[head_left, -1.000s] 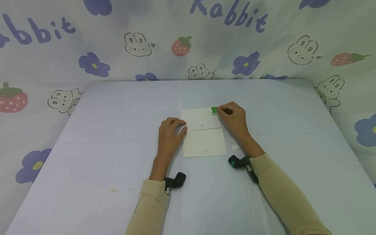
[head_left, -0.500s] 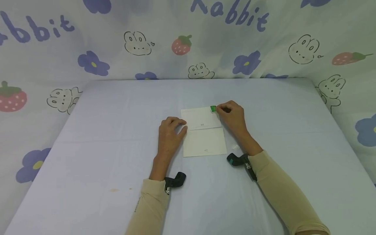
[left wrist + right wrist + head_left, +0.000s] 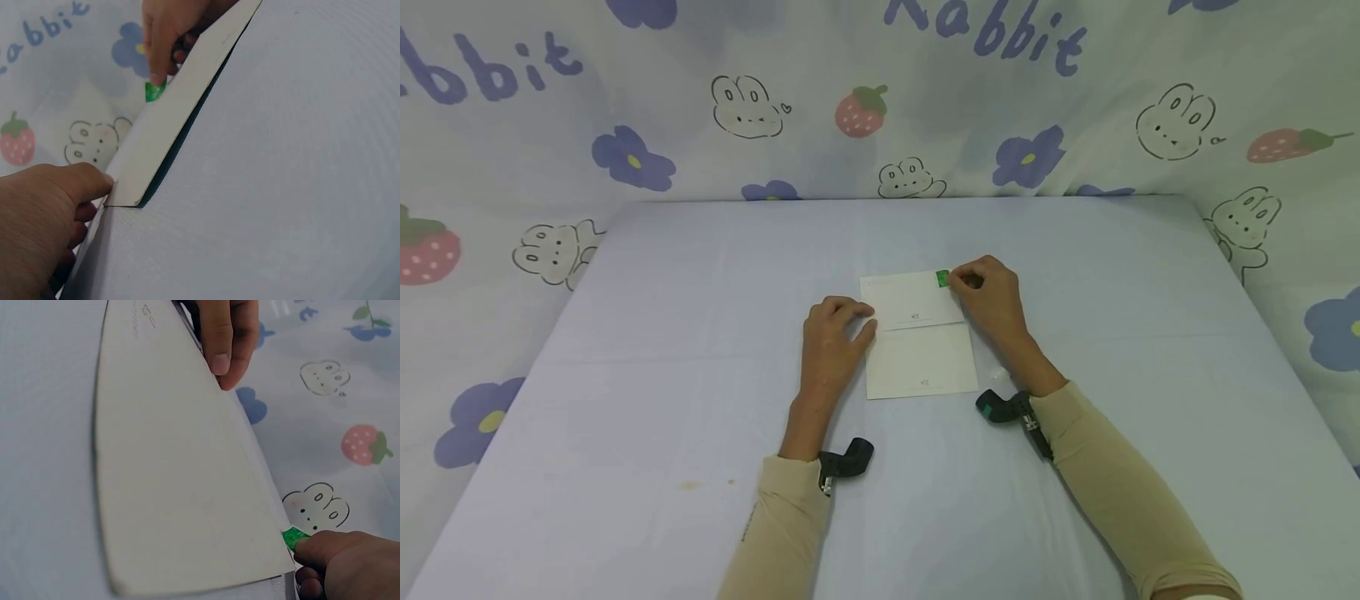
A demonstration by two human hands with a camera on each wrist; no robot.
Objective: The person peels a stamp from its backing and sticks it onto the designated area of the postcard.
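Observation:
Two cream paper panels lie one above the other, an upper panel [image 3: 898,296] and a lower panel [image 3: 921,358], with small print near each bottom edge. Whether they are joined I cannot tell. At the upper panel's far right corner sits a small green stamp-like sticker [image 3: 943,278]. My right hand [image 3: 994,296] pinches its right side between thumb and fingers, hiding part of it; the right wrist view shows the green sticker [image 3: 292,539] under the fingertip. My left hand [image 3: 831,343] rests at the panels' left edge, fingers bent loosely, thumb and forefinger apart, fingertips touching the paper.
A white cloth covers the table [image 3: 647,417], marked by a faint brownish stain [image 3: 690,485]. Near the right wrist lies a small pale scrap [image 3: 1000,374]. Behind hangs a curtain [image 3: 820,50] with rabbits, strawberries and flowers. Each sleeve cuff carries a black wrist camera [image 3: 850,458].
My right hand has shifted slightly left with the green sticker, which now lies flatter on the panel's corner. The left hand stays at the left edge.

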